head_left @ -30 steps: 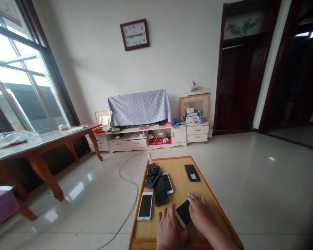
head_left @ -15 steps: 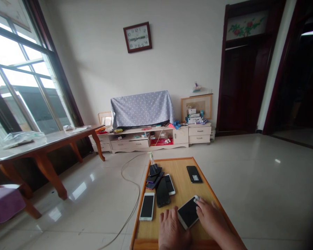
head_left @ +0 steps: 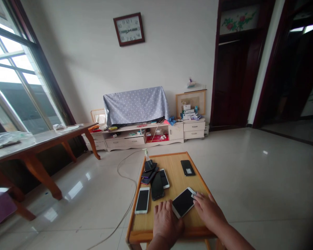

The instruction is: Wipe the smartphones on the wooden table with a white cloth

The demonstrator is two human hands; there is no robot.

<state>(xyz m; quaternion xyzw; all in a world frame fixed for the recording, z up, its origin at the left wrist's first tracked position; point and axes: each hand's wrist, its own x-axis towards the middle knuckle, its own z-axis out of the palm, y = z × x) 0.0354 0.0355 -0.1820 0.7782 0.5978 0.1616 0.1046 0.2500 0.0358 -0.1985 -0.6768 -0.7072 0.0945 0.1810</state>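
Observation:
A white smartphone (head_left: pixel 184 202) with a dark screen lies slantwise on the small wooden table (head_left: pixel 176 166). My left hand (head_left: pixel 165 218) rests palm down at the phone's lower left edge, its fingers bent on the tabletop and its thumb side against the phone, holding it there. At the phone's upper right edge, my right hand (head_left: pixel 207 208) pinches a small whitish wipe (head_left: pixel 194 195), partly hidden by the fingers. Left of my hands lie another white smartphone (head_left: pixel 142 200) and a black smartphone (head_left: pixel 157 186), which overlaps a further white phone (head_left: pixel 165 177).
A stack of dark phones (head_left: pixel 149 173) and a pump bottle (head_left: pixel 146 155) stand at the far left corner. A black phone (head_left: pixel 188 168) lies at the far right. A cable (head_left: pixel 131 205) runs along the floor, and a larger table (head_left: pixel 41 142) stands left.
The whole view has shifted, with the table now sitting further left and slightly higher. My right hand with the wipe has slid a little down the phone's right edge; my left hand stays beside it.

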